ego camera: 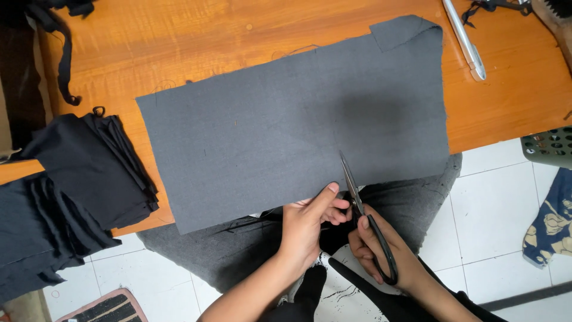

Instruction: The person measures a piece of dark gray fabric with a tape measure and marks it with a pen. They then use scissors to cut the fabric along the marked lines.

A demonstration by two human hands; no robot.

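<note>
One grey cloth sheet [286, 113], one pair of scissors [363, 209], one stack of black fabric [77, 185], two hands [307, 223].

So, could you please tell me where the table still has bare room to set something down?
Bare wood shows on the table above the grey cloth, and at the right between the cloth and the silver pen. The left end is crowded with stacked black fabric. The near edge is taken by both hands and the scissors.

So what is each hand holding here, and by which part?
The right hand holds black scissors by the handle loops, blades at the grey fabric's near edge. The left hand pinches that edge beside the blades.
</note>
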